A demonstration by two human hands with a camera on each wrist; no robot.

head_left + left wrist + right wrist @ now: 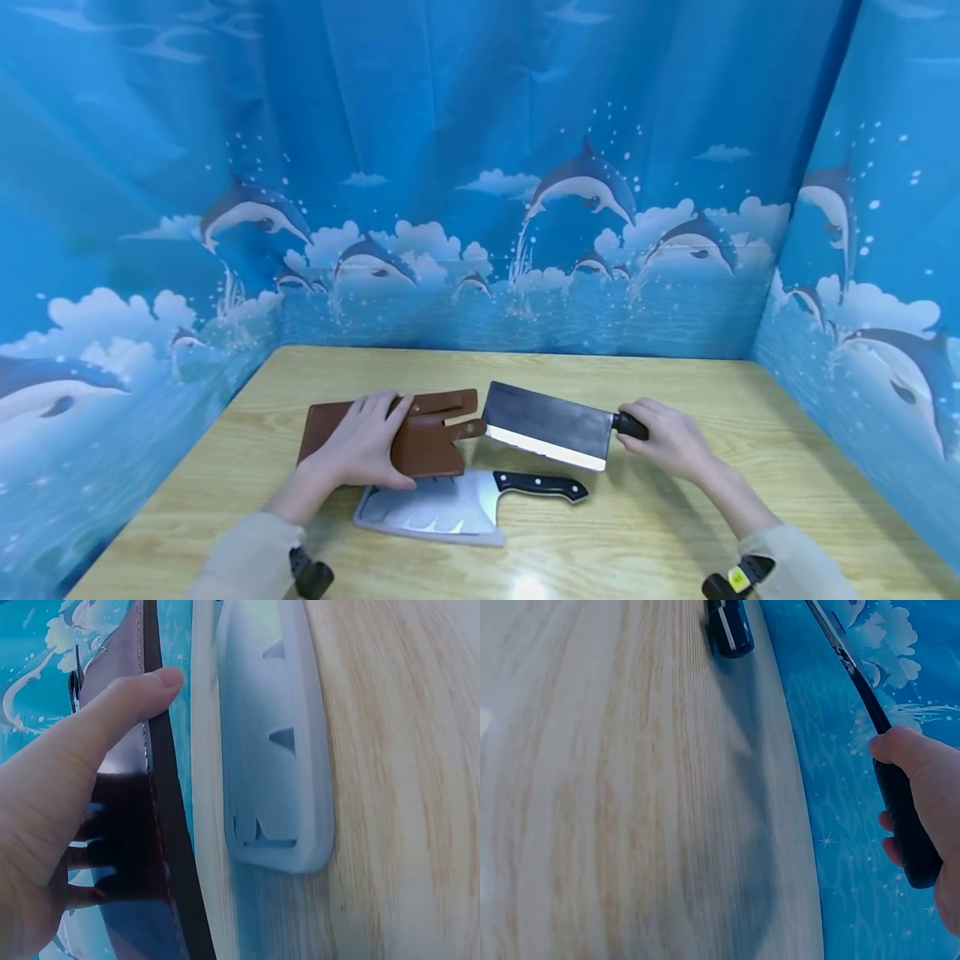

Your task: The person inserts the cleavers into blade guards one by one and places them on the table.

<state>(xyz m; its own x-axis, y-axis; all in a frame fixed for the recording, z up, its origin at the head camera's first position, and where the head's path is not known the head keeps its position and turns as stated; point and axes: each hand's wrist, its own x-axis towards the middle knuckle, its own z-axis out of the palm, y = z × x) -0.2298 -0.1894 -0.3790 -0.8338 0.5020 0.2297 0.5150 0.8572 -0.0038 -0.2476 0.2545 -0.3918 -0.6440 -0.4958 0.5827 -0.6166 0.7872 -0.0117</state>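
Observation:
My left hand (371, 446) grips a brown leather knife sheath (431, 450) across its width, the thumb at its near edge. The sheath has snap straps at its right end. My right hand (667, 437) holds a cleaver (551, 421) by its black handle (904, 817). Its broad dark blade with a bright edge points left, and the blade's far end is right beside the sheath's strap. Nearer me lies a second knife with a black riveted handle (540, 485). A pale grey blade guard (315, 765) surrounds that knife's blade, and the sheath partly overlaps it.
The light wood table (600, 542) carries all of these things. A blue curtain (465, 167) printed with dolphins hangs behind the table and along both sides. Each wrist bears a small black camera.

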